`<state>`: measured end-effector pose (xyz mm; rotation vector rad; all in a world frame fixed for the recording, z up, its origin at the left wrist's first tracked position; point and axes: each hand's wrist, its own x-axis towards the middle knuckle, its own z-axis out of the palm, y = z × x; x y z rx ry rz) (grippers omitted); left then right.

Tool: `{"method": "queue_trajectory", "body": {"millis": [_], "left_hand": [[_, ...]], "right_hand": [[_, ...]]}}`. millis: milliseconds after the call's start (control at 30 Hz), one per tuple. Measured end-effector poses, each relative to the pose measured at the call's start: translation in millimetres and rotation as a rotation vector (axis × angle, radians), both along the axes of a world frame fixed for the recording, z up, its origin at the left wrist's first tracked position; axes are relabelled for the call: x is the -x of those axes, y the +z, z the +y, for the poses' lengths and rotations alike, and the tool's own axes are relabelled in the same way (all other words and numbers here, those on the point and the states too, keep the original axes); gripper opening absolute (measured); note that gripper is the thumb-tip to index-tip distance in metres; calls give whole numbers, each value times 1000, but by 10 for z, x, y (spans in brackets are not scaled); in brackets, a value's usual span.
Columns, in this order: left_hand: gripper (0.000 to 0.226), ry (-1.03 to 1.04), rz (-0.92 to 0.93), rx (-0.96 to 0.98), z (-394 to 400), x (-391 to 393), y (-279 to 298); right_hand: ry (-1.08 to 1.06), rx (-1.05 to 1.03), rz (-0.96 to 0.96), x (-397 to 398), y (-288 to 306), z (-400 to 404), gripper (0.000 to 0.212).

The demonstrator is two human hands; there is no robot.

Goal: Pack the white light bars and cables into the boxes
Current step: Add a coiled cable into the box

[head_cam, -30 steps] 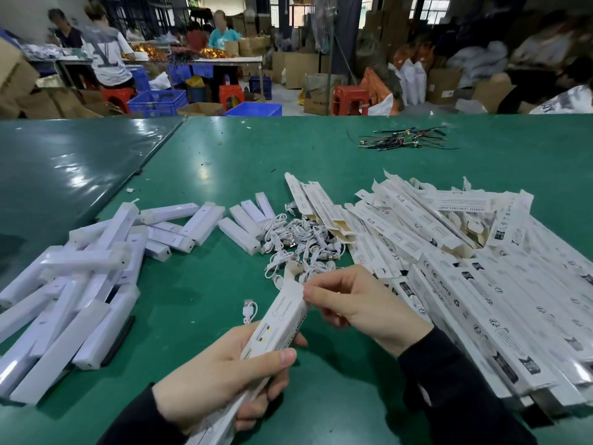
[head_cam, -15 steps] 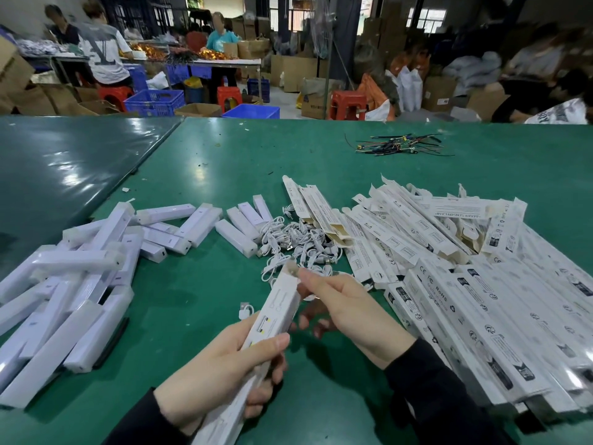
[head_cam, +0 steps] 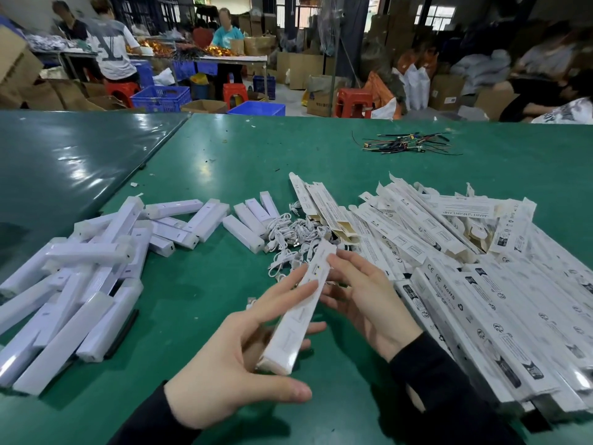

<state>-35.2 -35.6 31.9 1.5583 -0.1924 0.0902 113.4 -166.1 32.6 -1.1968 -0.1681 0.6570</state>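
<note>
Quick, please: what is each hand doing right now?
Left hand: fingers straight, supporting the long white cardboard box.
Right hand: open, fingers beside the box.

Bright overhead glare on the dark table (head_cam: 73, 162); blurred, curved edges.
</note>
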Motion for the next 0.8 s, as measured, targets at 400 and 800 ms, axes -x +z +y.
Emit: {"method": "queue_trajectory", "body": {"millis": [400,800], "left_hand": [[74,59,-95,-162,-62,-40,-62],[49,148,-56,-12,-70,-35,-53]], "right_hand": [[123,-62,24,-5,6,-15,23],[132,-299,223,68,93,5,27]]}}
